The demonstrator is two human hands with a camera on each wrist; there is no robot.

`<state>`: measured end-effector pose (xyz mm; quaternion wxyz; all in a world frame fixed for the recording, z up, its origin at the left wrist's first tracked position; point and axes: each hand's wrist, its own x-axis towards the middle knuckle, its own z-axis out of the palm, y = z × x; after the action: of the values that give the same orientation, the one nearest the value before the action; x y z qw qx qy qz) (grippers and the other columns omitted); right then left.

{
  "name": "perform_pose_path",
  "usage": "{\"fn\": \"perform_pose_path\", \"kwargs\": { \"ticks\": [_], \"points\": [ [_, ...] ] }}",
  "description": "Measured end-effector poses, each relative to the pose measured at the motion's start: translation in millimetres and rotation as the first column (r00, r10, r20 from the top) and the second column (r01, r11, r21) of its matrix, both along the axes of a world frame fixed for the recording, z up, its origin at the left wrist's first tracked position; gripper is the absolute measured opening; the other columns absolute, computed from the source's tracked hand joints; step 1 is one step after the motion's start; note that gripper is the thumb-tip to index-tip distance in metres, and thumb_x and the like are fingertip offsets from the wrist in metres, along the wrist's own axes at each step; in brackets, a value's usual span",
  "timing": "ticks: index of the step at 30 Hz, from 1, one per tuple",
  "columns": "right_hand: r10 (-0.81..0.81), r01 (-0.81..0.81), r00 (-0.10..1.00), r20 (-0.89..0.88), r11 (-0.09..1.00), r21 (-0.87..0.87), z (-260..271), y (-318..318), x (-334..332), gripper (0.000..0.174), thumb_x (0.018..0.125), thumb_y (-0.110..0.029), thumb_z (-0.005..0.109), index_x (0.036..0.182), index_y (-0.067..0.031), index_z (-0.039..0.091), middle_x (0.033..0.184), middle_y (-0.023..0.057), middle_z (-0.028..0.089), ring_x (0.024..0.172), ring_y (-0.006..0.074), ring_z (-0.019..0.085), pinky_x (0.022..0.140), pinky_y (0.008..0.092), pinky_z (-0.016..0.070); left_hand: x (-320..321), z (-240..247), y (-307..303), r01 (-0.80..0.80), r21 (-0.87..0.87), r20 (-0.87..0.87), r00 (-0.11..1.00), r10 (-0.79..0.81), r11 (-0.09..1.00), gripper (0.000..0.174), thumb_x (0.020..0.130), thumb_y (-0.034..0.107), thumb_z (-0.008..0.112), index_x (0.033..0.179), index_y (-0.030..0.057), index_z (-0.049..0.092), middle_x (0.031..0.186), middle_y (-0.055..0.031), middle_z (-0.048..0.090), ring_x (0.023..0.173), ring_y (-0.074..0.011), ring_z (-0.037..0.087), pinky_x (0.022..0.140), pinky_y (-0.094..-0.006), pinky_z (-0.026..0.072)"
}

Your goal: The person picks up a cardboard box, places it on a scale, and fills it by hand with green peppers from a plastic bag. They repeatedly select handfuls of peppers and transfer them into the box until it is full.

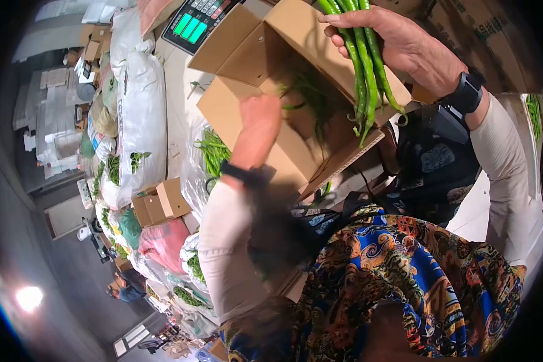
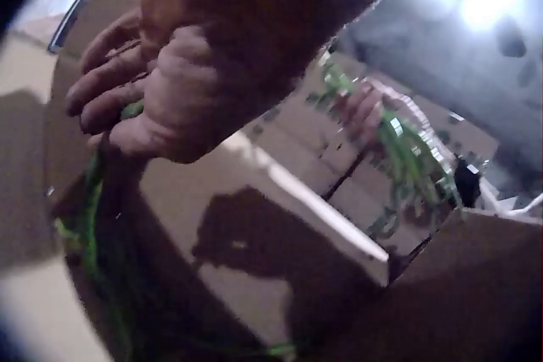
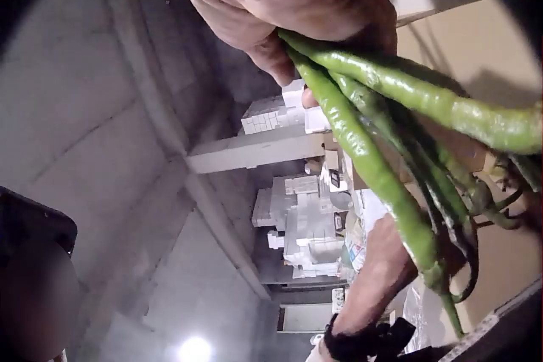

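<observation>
My right hand [image 1: 404,45] grips a bunch of long green chili peppers [image 1: 368,78] above the right side of an open cardboard box [image 1: 286,145]. The chili tips hang down with curled stems; in the right wrist view several glossy chilies [image 3: 365,158] stick out of the grip. The left hand [image 1: 261,117], blurred, reaches into the box from the left. Its thumb and fingers pinch a green chili pepper [image 2: 95,188] in the left wrist view. More green chilies [image 1: 311,96] lie in shadow inside the box.
A digital scale [image 1: 193,27] with a lit green display stands beyond the box. To the left are a clear plastic bag of chilies [image 1: 213,154], a large white sack [image 1: 142,114], a small cardboard box [image 1: 161,204] and a pink sack [image 1: 164,241].
</observation>
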<state>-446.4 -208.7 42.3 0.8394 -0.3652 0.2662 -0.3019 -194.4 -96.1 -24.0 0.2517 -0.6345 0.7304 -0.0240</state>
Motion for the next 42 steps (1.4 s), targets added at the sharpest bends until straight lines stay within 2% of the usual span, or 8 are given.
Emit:
{"fn": "perform_pose_path", "kwargs": {
  "ticks": [9, 28, 31, 33, 35, 38, 40, 42],
  "points": [
    [0.048, -0.078, 0.990, 0.130, 0.968, 0.239, 14.7, 0.9, -0.4, 0.012, 0.093, -0.007, 0.052, 0.088, 0.0027, 0.057, 0.073, 0.0084, 0.060, 0.064, 0.0177, 0.060, 0.061, 0.0284, 0.0528, -4.8, 72.2, 29.5, -0.065, -0.042, -0.082, 0.995, 0.062, 0.997, 0.014, 0.073, 0.015, 0.061, 0.073, 0.0026, 0.067, 0.071, -0.0192, 0.064, 0.071, -0.0385, 0.064, 0.062, -0.0446, 0.0513],
    [-0.012, 0.011, 1.000, 0.007, 0.997, 0.073, 4.0, 5.4, 14.0, 0.025, 0.085, -0.022, 0.068, 0.101, -0.0030, 0.061, 0.081, 0.0016, 0.061, 0.072, 0.0097, 0.061, 0.068, 0.0258, 0.0549, -8.1, 52.0, 28.8, -0.136, -0.131, -0.169, 0.979, 0.114, 0.982, 0.018, 0.081, 0.022, 0.061, 0.084, 0.0052, 0.067, 0.076, -0.0227, 0.064, 0.072, -0.0392, 0.063, 0.059, -0.0459, 0.0499],
    [-0.054, 0.055, 0.998, -0.018, 0.998, 0.034, 6.6, 9.3, 19.1, 0.024, 0.085, -0.023, 0.069, 0.097, -0.0044, 0.060, 0.077, 0.0022, 0.061, 0.067, 0.0097, 0.060, 0.063, 0.0254, 0.0549, -24.9, 71.9, 28.4, -0.102, -0.229, -0.552, 0.833, -0.042, 0.968, 0.026, 0.084, 0.026, 0.061, 0.095, 0.0027, 0.066, 0.083, -0.0194, 0.066, 0.076, -0.0299, 0.066, 0.064, -0.0375, 0.0513],
    [-0.090, 0.091, 0.996, -0.022, 0.994, 0.059, 8.4, 12.1, 24.2, 0.022, 0.085, -0.022, 0.070, 0.094, -0.0055, 0.058, 0.076, 0.0029, 0.060, 0.067, 0.0101, 0.060, 0.061, 0.0252, 0.0538, -52.1, 99.7, 22.1, -0.401, 0.065, -0.964, 0.212, 0.161, 0.914, 0.032, 0.085, 0.028, 0.064, 0.105, 0.0021, 0.064, 0.086, -0.0108, 0.066, 0.079, -0.0164, 0.063, 0.070, -0.0283, 0.0501],
    [-0.099, 0.098, 0.995, 0.028, 0.995, 0.020, 6.8, 13.7, 29.9, 0.021, 0.085, -0.023, 0.070, 0.090, -0.0068, 0.057, 0.075, 0.0026, 0.060, 0.066, 0.0103, 0.058, 0.060, 0.0255, 0.0514, -80.6, 100.9, 15.7, -0.414, 0.175, -0.984, -0.040, 0.174, 0.893, 0.037, 0.082, 0.023, 0.070, 0.109, 0.0011, 0.057, 0.091, -0.0062, 0.064, 0.082, -0.0115, 0.059, 0.073, -0.0251, 0.0484],
    [-0.170, 0.170, 0.985, -0.026, 0.985, -0.007, 10.4, 20.1, 37.1, 0.023, 0.086, -0.027, 0.068, 0.088, -0.0082, 0.055, 0.073, 0.0011, 0.056, 0.065, 0.0103, 0.054, 0.058, 0.0264, 0.0475, -99.4, 82.4, -1.0, -0.406, 0.151, -0.984, 0.027, 0.177, 0.901, 0.044, 0.078, 0.023, 0.073, 0.108, -0.0013, 0.053, 0.094, -0.0097, 0.063, 0.084, -0.0146, 0.060, 0.075, -0.0269, 0.0490],
    [-0.187, 0.187, 0.981, -0.043, 0.982, -0.003, 16.8, 23.7, 33.3, 0.023, 0.086, -0.028, 0.068, 0.089, -0.0084, 0.055, 0.074, 0.0007, 0.054, 0.065, 0.0107, 0.054, 0.058, 0.0268, 0.0473, -102.8, 74.1, -8.2, -0.425, -0.254, -0.908, 0.414, -0.063, 0.869, 0.047, 0.074, 0.019, 0.074, 0.109, -0.0028, 0.050, 0.092, -0.0130, 0.063, 0.083, -0.0199, 0.063, 0.076, -0.0316, 0.0500],
    [-0.188, 0.187, 0.982, 0.032, 0.982, 0.026, 16.7, 25.9, 28.4, 0.025, 0.086, -0.027, 0.068, 0.095, -0.0086, 0.053, 0.079, -0.0006, 0.052, 0.072, 0.0098, 0.054, 0.063, 0.0266, 0.0463, -104.5, 71.6, -10.0, -0.386, -0.270, -0.922, 0.369, -0.120, 0.882, 0.047, 0.074, 0.017, 0.072, 0.109, -0.0029, 0.049, 0.092, -0.0143, 0.063, 0.082, -0.0224, 0.063, 0.075, -0.0341, 0.0500]
  ]
}}
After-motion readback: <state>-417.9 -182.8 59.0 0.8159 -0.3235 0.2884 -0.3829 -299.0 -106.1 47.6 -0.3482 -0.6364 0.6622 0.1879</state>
